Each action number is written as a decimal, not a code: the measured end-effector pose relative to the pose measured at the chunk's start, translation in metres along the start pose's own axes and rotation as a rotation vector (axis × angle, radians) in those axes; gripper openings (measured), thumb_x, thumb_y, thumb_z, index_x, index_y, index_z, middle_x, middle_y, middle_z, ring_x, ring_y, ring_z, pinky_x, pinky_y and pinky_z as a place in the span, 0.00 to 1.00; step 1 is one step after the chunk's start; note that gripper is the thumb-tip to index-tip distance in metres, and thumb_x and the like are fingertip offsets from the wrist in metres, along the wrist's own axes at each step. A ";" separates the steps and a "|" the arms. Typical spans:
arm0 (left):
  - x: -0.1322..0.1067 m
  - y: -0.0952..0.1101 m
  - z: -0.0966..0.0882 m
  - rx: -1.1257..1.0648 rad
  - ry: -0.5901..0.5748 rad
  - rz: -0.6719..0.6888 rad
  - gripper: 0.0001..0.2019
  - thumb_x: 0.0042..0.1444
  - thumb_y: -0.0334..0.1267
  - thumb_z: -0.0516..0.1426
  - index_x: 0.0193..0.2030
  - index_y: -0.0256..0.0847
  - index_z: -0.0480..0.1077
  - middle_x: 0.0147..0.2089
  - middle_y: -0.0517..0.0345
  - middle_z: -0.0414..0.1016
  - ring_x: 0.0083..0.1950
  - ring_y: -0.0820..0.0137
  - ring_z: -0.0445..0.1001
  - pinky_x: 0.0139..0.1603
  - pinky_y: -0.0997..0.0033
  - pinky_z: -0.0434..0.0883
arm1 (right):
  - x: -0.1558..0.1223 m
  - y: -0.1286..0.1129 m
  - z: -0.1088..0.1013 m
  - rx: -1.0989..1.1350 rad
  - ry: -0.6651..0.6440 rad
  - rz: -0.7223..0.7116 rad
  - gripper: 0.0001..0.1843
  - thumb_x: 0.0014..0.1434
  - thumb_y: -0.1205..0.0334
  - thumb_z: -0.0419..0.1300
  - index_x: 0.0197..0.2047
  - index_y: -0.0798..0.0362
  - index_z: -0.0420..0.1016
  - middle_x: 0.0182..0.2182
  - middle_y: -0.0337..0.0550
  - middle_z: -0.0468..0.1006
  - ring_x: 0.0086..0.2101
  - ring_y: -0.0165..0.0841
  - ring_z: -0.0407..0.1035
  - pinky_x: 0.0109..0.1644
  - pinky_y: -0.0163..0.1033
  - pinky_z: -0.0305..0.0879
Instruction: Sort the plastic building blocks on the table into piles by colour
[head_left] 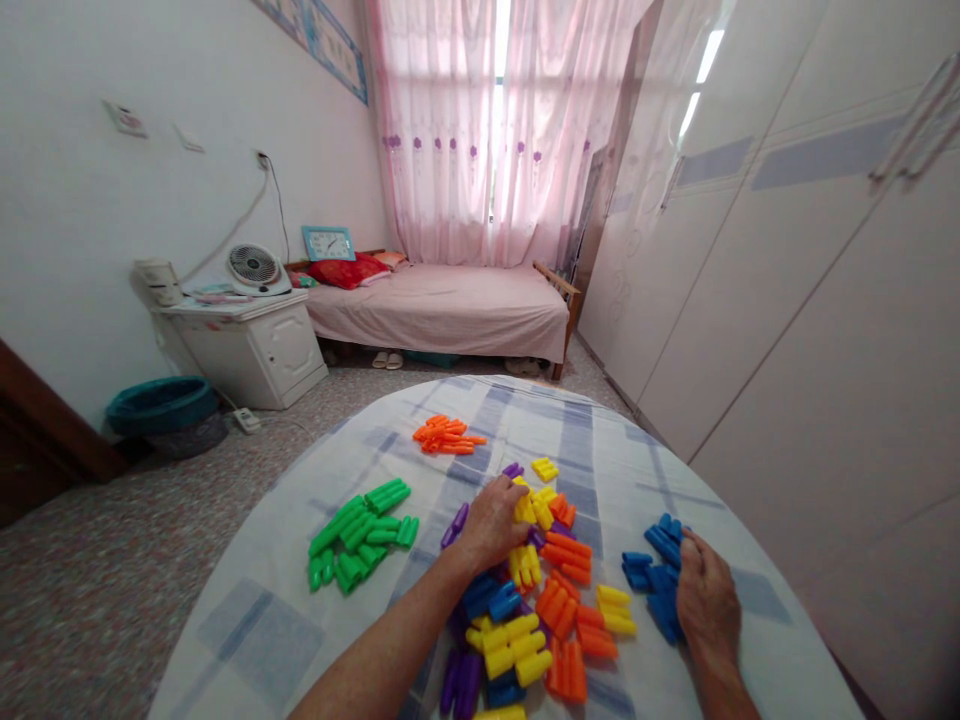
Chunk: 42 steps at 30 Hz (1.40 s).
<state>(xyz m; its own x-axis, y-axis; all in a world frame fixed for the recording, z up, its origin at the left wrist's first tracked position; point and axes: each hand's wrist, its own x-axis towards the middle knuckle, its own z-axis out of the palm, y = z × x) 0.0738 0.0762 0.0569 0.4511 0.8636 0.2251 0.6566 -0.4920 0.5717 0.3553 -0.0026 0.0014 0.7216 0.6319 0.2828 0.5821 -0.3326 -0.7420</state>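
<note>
Left hand (493, 522) lay fingers-down on the mixed blocks (534, 610) mid-table (247, 630), grip unclear; right hand (705, 598) rested, fingers together, on the blue blocks (654, 575) near the right edge.

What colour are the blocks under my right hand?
Blue blocks lie under the right hand, clearest in the head view.

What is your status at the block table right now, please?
Left hand on mixed pile, fingers on yellow pieces. Right hand resting on blue blocks. Green pile and orange pile sit apart.
</note>
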 end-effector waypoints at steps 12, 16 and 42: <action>-0.026 -0.015 -0.029 -0.332 0.175 -0.084 0.20 0.46 0.26 0.54 0.48 0.40 0.70 0.46 0.56 0.69 0.46 0.69 0.69 0.46 0.71 0.69 | 0.000 -0.001 -0.003 -0.051 -0.016 -0.019 0.31 0.57 0.48 0.42 0.52 0.58 0.71 0.50 0.57 0.71 0.51 0.47 0.63 0.56 0.52 0.57; -0.072 -0.019 -0.056 -0.399 0.176 -0.202 0.18 0.49 0.28 0.51 0.47 0.40 0.71 0.46 0.56 0.70 0.45 0.69 0.70 0.43 0.72 0.69 | -0.001 -0.002 -0.004 -0.062 -0.019 -0.021 0.30 0.58 0.50 0.42 0.52 0.58 0.71 0.50 0.57 0.71 0.51 0.48 0.63 0.56 0.52 0.57; -0.088 -0.012 -0.046 0.122 0.014 -0.048 0.16 0.51 0.29 0.54 0.48 0.41 0.70 0.48 0.53 0.71 0.51 0.65 0.68 0.53 0.65 0.65 | -0.002 0.003 -0.003 -0.053 -0.013 -0.059 0.28 0.57 0.52 0.45 0.52 0.58 0.72 0.50 0.56 0.71 0.51 0.48 0.64 0.55 0.52 0.58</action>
<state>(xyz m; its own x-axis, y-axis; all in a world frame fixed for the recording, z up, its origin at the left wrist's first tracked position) -0.0012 0.0115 0.0667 0.4098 0.8874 0.2113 0.7462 -0.4593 0.4819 0.3570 -0.0068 0.0003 0.6809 0.6603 0.3168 0.6426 -0.3313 -0.6908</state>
